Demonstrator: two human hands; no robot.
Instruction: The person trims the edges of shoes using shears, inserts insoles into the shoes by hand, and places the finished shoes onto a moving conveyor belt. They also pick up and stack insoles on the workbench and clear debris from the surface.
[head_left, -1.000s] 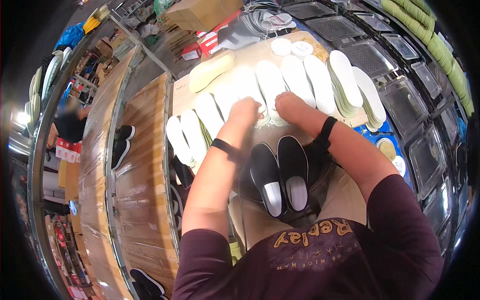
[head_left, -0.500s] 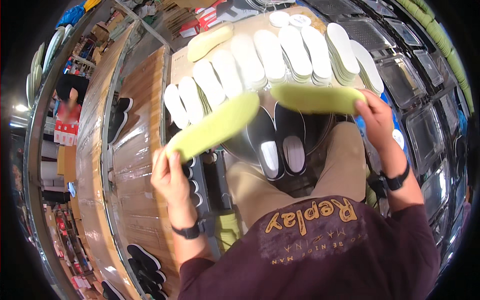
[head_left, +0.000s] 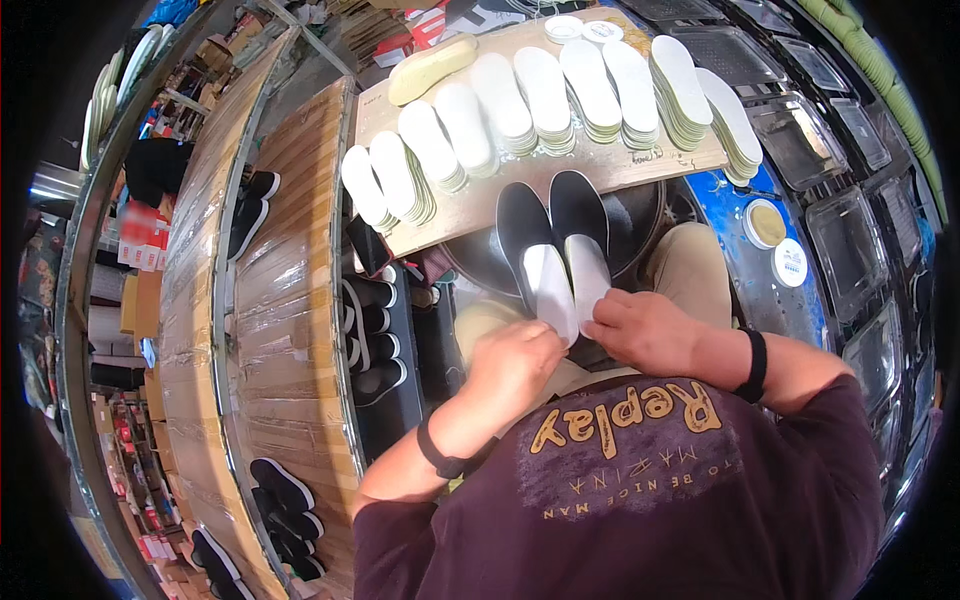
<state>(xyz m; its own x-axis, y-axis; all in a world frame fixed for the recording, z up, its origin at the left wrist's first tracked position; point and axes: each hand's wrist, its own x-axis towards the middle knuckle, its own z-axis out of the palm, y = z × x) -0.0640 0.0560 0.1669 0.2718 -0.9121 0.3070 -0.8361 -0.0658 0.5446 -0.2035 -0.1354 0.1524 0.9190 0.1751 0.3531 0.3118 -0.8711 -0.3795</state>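
Two black slip-on shoes, a left one (head_left: 522,215) and a right one (head_left: 578,207), stand side by side in front of me, toes pointing away. A white insole (head_left: 549,288) lies in the left shoe's opening, and a second white insole (head_left: 588,268) in the right one's. My left hand (head_left: 515,360) has its fingers closed at the heel end of the left insole. At the heel end of the right insole, my right hand (head_left: 645,328) is closed too. My fingers partly hide both shoe heels.
Beyond the shoes, a wooden board (head_left: 465,210) carries several stacks of white insoles (head_left: 545,95) and a yellowish insole (head_left: 432,72). A round tub (head_left: 765,223) and white lid (head_left: 789,262) sit on a blue surface at right. More shoes (head_left: 378,350) stand at left.
Both hands came down and inward from raised positions, where each held an insole with its yellow-green side showing. The hands are now together at the shoe heels, and the shoes sit nearer me.
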